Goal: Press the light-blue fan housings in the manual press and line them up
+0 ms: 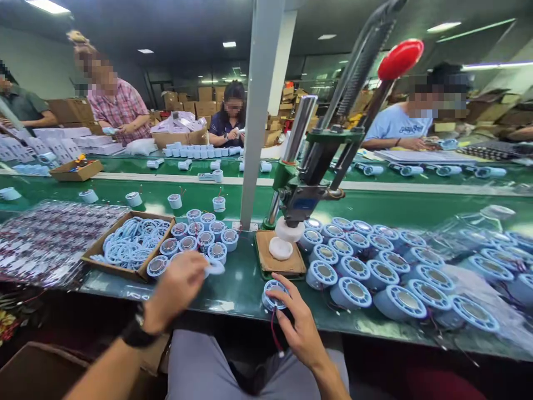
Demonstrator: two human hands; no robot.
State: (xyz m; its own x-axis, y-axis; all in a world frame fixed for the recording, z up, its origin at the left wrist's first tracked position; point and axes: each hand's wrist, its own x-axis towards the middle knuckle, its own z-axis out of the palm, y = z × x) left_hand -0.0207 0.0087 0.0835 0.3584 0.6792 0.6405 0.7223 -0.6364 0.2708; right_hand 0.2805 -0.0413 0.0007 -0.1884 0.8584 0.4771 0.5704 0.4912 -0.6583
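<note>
My left hand (181, 286), slightly blurred, pinches a light blue plastic ring (215, 266) above the bench. My right hand (297, 316) grips a round light blue motor housing (272, 293) at the bench's front edge; its red and dark wires with a small white plug hang down. Just behind it stands a hand press (303, 194) with a red knob, a white pressing head and a white round seat (280, 249) on a brown board. To the left, a cardboard box (89, 255) holds many similar rings. Beside that box sits a group of housings (188, 243) with metallic discs in their tops.
Many housings (353, 291) with ringed tops crowd the bench to the right, near clear plastic bags (474, 222). Wired parts in plastic (54, 239) lie far left. A grey post (260, 111) rises beside the press. Across the green conveyor (195, 191), several people work.
</note>
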